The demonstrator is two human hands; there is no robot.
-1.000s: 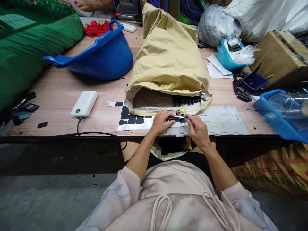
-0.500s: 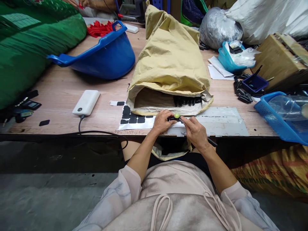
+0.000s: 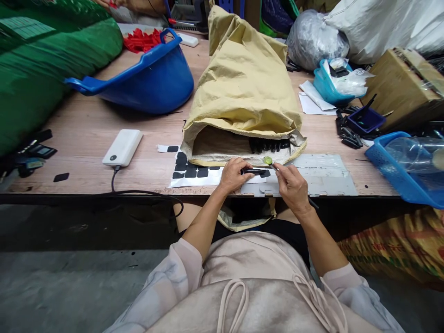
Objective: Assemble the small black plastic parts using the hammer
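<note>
My left hand [image 3: 234, 175] is closed on a small black oblong part [image 3: 255, 171] at the table's near edge. My right hand [image 3: 293, 187] pinches a thin tool [image 3: 277, 169] with a small green round tip [image 3: 267, 161], held just right of the black part. Both hands hover over a grey flat sheet [image 3: 319, 175]. A white sheet of black square pads [image 3: 189, 172] lies just left of my left hand. Behind the hands a tan paper sack [image 3: 243, 88] lies open toward me, with black parts [image 3: 268, 144] inside its mouth.
A white power bank [image 3: 122, 147] with a cable lies to the left, a tilted blue basin [image 3: 145, 78] behind it, a green sack [image 3: 41, 64] far left. Blue baskets [image 3: 395, 162], a cardboard box [image 3: 398, 83] and black clips [image 3: 348, 134] crowd the right. Another person's hands [image 3: 128, 4] show at the far end.
My right hand drew the green-tipped tool back to the right, off the black part, after pressing it there half a second ago. My left hand stayed put.
</note>
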